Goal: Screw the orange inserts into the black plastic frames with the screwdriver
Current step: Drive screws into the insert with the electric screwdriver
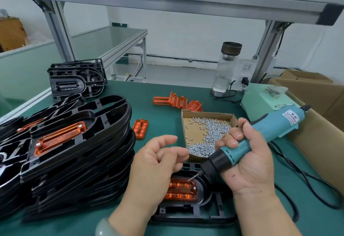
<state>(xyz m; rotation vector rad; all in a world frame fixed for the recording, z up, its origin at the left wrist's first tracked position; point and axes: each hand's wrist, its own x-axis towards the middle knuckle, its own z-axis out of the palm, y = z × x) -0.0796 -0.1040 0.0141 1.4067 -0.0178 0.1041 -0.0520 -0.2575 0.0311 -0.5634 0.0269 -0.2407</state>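
My right hand (249,159) grips a teal electric screwdriver (264,135), its bit tip hovering over the orange insert (181,189) seated in a black plastic frame (204,209) at the table's near edge. A screw shows at the insert's right end. My left hand (154,163) hovers above the frame's left part, fingers loosely curled, thumb and forefinger close together; whether they pinch a screw I cannot tell. To the left stands a stack of black frames (74,152), the top one carrying an orange insert (59,137). Loose orange inserts (176,101) lie further back, one more (140,128) beside the stack.
A cardboard tray of small silver screws (208,133) sits just beyond my hands. Another pile of black frames (76,79) stands at the back left. A glass bottle (225,68), a pale green box (260,101), cardboard cartons (316,124) and the tool's black cable (307,180) occupy the right.
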